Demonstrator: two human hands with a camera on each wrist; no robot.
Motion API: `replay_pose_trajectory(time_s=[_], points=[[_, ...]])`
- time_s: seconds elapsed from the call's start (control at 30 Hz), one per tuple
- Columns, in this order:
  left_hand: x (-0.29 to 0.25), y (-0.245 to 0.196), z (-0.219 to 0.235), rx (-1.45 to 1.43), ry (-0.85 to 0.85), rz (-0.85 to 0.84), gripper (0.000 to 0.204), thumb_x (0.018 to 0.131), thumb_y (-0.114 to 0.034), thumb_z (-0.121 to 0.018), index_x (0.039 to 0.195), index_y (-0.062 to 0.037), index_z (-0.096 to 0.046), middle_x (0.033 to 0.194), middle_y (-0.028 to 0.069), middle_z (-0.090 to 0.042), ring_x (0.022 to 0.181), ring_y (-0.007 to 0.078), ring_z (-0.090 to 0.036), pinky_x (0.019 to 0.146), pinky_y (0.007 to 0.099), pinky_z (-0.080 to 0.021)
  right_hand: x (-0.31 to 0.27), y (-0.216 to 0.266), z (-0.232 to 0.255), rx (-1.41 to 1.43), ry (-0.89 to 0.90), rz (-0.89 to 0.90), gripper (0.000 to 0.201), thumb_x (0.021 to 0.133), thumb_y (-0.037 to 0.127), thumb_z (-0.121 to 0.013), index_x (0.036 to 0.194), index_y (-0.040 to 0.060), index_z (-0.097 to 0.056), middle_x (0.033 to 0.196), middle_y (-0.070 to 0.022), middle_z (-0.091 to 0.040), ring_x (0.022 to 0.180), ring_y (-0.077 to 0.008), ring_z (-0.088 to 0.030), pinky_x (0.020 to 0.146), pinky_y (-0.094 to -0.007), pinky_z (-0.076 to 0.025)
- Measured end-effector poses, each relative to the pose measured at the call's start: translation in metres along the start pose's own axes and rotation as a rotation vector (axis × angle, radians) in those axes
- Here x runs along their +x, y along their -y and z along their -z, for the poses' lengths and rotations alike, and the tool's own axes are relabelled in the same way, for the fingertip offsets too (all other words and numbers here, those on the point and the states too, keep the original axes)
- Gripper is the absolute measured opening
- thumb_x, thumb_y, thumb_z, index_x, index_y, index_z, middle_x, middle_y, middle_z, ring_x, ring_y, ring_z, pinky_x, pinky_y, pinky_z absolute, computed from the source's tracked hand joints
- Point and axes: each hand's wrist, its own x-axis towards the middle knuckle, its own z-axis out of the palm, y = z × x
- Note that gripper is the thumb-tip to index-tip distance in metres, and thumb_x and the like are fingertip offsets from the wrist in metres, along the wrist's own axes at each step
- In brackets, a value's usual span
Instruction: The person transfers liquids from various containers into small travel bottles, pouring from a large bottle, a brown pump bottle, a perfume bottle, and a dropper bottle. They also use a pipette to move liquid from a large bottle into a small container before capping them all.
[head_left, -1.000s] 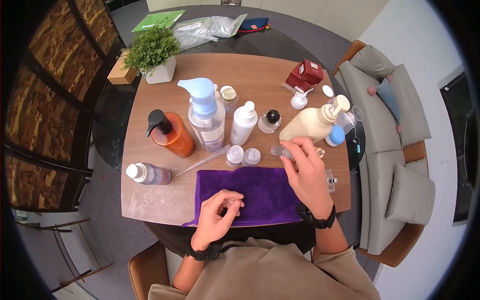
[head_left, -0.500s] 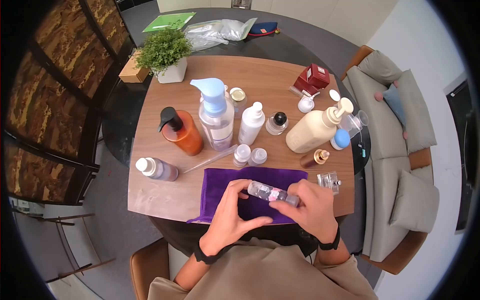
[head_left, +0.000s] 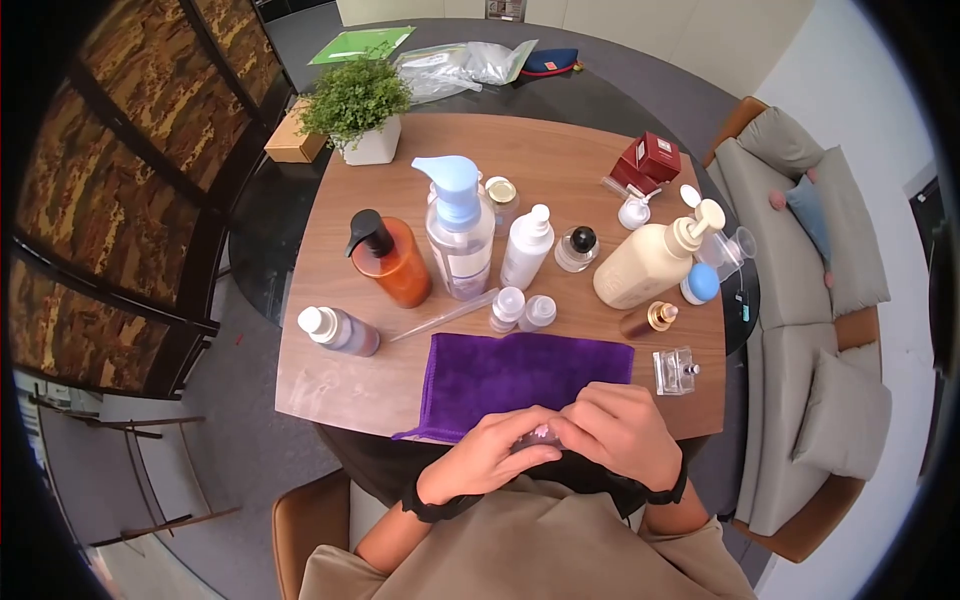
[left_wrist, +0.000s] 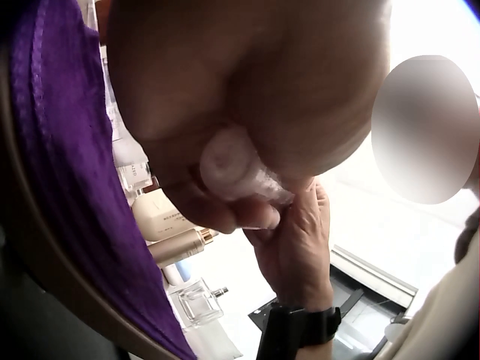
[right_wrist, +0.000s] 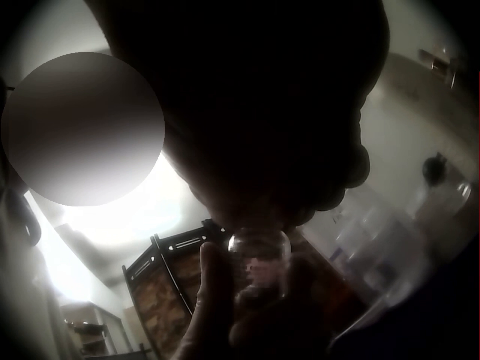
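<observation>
A small clear bottle [head_left: 541,435] with pink flowers on it lies between both hands, over the near edge of a purple cloth [head_left: 520,378]. My left hand [head_left: 482,458] wraps its fingers and thumb round the body; the round bottom [left_wrist: 227,163] pokes out of the palm in the left wrist view. At the other end my right hand [head_left: 632,436] grips the bottle with curled fingers, which hide that end. In the right wrist view the bottle's clear end [right_wrist: 259,259] shows between the left fingers, below the dark right hand.
Beyond the cloth stand two small clear jars [head_left: 508,308], a plastic dropper [head_left: 445,314], an orange pump bottle [head_left: 400,270], a blue-topped pump bottle [head_left: 462,240] and a cream pump bottle [head_left: 640,265]. Right of the cloth are a brown dropper bottle [head_left: 645,320] and a square glass bottle [head_left: 675,372].
My right hand has brought the small bottle from among the things at the right to the cloth's near edge. My left hand, empty at first, has curled round it.
</observation>
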Motion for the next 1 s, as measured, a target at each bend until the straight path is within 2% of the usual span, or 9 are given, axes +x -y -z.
replay_pose_trajectory(time_s=[0.23, 0.3, 0.37, 0.47, 0.57, 0.63, 0.7, 0.83, 1.0], points=[[-0.002, 0.008, 0.007, 0.069, -0.113, 0.062, 0.037, 0.102, -0.022, -0.086, 0.128, -0.001, -0.069, 0.101, 0.0122, -0.068, 0.087, 0.0278, -0.064, 0.081, 0.0394, -0.054, 0.026, 0.016, 0.021, 0.141, -0.007, -0.115, 0.039, 0.09, 0.023, -0.091, 0.12, 0.0029, -0.075, 0.097, -0.0109, -0.067, 0.087, -0.0299, -0.068, 0.072, -0.0406, -0.056], [-0.001, 0.009, 0.006, 0.111, -0.134, 0.043, 0.038, 0.101, -0.024, -0.087, 0.126, -0.0014, -0.069, 0.101, 0.0125, -0.068, 0.086, 0.0272, -0.064, 0.08, 0.0393, -0.054, 0.013, 0.01, 0.026, 0.212, 0.214, -0.303, 0.035, 0.092, 0.021, -0.089, 0.118, 0.0008, -0.075, 0.103, -0.0123, -0.071, 0.09, -0.0323, -0.069, 0.077, -0.0438, -0.058], [-0.001, 0.009, 0.006, 0.098, -0.158, 0.051, 0.038, 0.1, -0.024, -0.089, 0.125, -0.0016, -0.069, 0.1, 0.0136, -0.069, 0.085, 0.0284, -0.065, 0.079, 0.0395, -0.054, 0.007, 0.005, 0.018, 0.175, 0.319, -0.317, 0.031, 0.094, 0.018, -0.086, 0.117, -0.0001, -0.075, 0.103, -0.0128, -0.071, 0.092, -0.0339, -0.069, 0.082, -0.0451, -0.059], [-0.002, 0.005, 0.008, 0.139, -0.162, 0.094, 0.036, 0.1, -0.022, -0.089, 0.122, -0.0014, -0.07, 0.099, 0.0142, -0.071, 0.084, 0.0292, -0.066, 0.079, 0.0401, -0.055, 0.011, -0.001, 0.012, 0.159, 0.144, -0.069, 0.031, 0.096, 0.015, -0.083, 0.122, -0.0002, -0.076, 0.12, -0.0139, -0.072, 0.105, -0.0355, -0.069, 0.09, -0.0449, -0.059], [-0.002, 0.006, 0.009, 0.17, -0.205, 0.124, 0.034, 0.098, -0.02, -0.089, 0.122, -0.0009, -0.073, 0.097, 0.0109, -0.071, 0.083, 0.0232, -0.067, 0.075, 0.0377, -0.055, 0.027, 0.02, 0.014, 0.084, 0.002, -0.174, 0.034, 0.097, 0.016, -0.084, 0.125, -0.0011, -0.075, 0.128, -0.0146, -0.071, 0.11, -0.0368, -0.068, 0.092, -0.0444, -0.059], [0.0, 0.007, 0.009, 0.197, -0.199, 0.066, 0.033, 0.098, -0.018, -0.089, 0.122, -0.0009, -0.073, 0.098, 0.0111, -0.072, 0.081, 0.0238, -0.068, 0.074, 0.0376, -0.056, 0.018, 0.015, 0.011, 0.083, -0.03, -0.234, 0.031, 0.097, 0.017, -0.084, 0.122, 0.0001, -0.076, 0.125, -0.0135, -0.071, 0.107, -0.0353, -0.068, 0.091, -0.0439, -0.059], [0.001, 0.007, 0.008, 0.181, -0.185, 0.084, 0.033, 0.098, -0.018, -0.089, 0.122, -0.001, -0.073, 0.099, 0.011, -0.073, 0.082, 0.024, -0.069, 0.075, 0.0375, -0.056, 0.004, 0.004, 0.014, 0.248, 0.314, -0.431, 0.028, 0.096, 0.018, -0.085, 0.118, 0.0024, -0.077, 0.124, -0.012, -0.071, 0.105, -0.0328, -0.069, 0.088, -0.0433, -0.059], [-0.001, 0.006, 0.01, 0.163, -0.151, 0.21, 0.031, 0.098, -0.016, -0.089, 0.12, -0.0011, -0.074, 0.102, 0.0118, -0.076, 0.085, 0.0233, -0.071, 0.077, 0.0363, -0.057, 0.005, -0.005, 0.013, 0.265, 0.15, -0.125, 0.016, 0.097, 0.006, -0.082, 0.112, 0.0029, -0.077, 0.112, -0.0093, -0.072, 0.097, -0.0295, -0.069, 0.084, -0.0417, -0.059], [-0.005, 0.014, 0.008, 0.185, -0.256, 0.081, 0.029, 0.099, -0.011, -0.086, 0.123, -0.0019, -0.072, 0.112, 0.012, -0.078, 0.095, 0.0217, -0.076, 0.084, 0.0362, -0.059, 0.003, -0.008, 0.022, 0.209, -0.017, -0.226, 0.025, 0.092, 0.004, -0.086, 0.116, 0.0042, -0.079, 0.114, -0.0095, -0.076, 0.101, -0.0286, -0.072, 0.09, -0.04, -0.059]])
